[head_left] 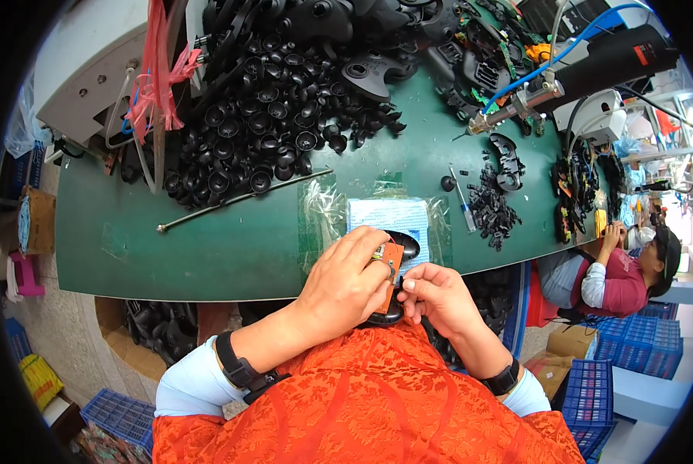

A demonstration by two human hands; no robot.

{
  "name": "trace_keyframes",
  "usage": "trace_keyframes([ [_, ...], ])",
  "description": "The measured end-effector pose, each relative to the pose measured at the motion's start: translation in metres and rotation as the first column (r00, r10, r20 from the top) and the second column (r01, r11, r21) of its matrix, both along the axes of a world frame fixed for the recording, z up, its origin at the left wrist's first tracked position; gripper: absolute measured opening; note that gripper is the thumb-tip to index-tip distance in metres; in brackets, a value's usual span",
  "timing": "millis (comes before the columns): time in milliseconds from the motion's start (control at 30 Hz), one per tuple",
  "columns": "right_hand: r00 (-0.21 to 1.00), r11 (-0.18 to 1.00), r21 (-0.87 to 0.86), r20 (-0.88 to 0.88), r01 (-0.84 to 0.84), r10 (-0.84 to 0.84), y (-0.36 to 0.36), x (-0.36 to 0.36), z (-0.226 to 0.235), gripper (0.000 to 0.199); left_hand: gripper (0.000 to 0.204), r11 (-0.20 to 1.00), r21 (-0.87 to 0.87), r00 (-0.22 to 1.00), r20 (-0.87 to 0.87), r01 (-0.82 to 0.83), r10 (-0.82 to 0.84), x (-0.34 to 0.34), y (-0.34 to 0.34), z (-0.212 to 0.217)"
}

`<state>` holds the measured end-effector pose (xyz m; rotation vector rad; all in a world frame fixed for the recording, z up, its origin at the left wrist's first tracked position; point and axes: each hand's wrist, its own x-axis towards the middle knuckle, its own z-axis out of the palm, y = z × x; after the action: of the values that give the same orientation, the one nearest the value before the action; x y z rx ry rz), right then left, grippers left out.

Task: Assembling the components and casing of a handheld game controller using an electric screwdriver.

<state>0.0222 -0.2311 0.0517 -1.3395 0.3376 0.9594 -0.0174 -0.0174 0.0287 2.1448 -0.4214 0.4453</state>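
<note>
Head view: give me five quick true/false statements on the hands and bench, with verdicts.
1. Both hands work on one black part with an orange board. True: the left hand and right hand meet at the orange circuit board on the black shell.
2. The bench top is red. False: the bench mat is green.
3. A big heap of small black caps lies up left of the hands. True: the black caps pile there.
4. The thin metal rod is in the left hand's grip. False: the metal rod lies free on the mat.
5. Nobody else is in view. False: a seated person is at right.
</note>
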Motion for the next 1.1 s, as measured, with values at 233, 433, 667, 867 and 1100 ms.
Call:
trace_keyframes([
  [233, 1.0, 1.0, 0.015, -0.013, 0.016, -0.016, 0.001, 0.0, 0.001, 0.011, 0.02, 0.999, -0.048, 1.0, 0.01, -0.023, 0.024, 0.0, -0.004, -0.005],
  [433, 0.999, 0.999, 0.03, -0.012, 0.044, -0.044, 0.002, -0.001, -0.001, 0.009, 0.018, 0.998, -0.056, 1.0, 0.011, -0.012, 0.013, -0.002, -0.003, -0.011],
  [667, 0.998, 0.998, 0.032, 0.003, 0.056, -0.056, 0.004, -0.003, -0.002, 0.008, 0.022, 0.99, -0.14, 0.999, 0.012, -0.032, 0.034, -0.004, -0.002, -0.016],
  [867, 0.999, 0.999, 0.036, 0.004, 0.033, -0.033, 0.002, -0.002, -0.002, 0.01, 0.016, 0.988, -0.149, 0.999, 0.029, -0.039, 0.044, -0.004, -0.002, -0.019],
  [1100, 0.999, 0.998, 0.035, 0.01, 0.043, -0.044, 0.003, -0.003, -0.003, 0.009, 0.022, 0.982, -0.181, 0.996, 0.073, -0.045, 0.059, -0.004, -0.005, -0.025],
])
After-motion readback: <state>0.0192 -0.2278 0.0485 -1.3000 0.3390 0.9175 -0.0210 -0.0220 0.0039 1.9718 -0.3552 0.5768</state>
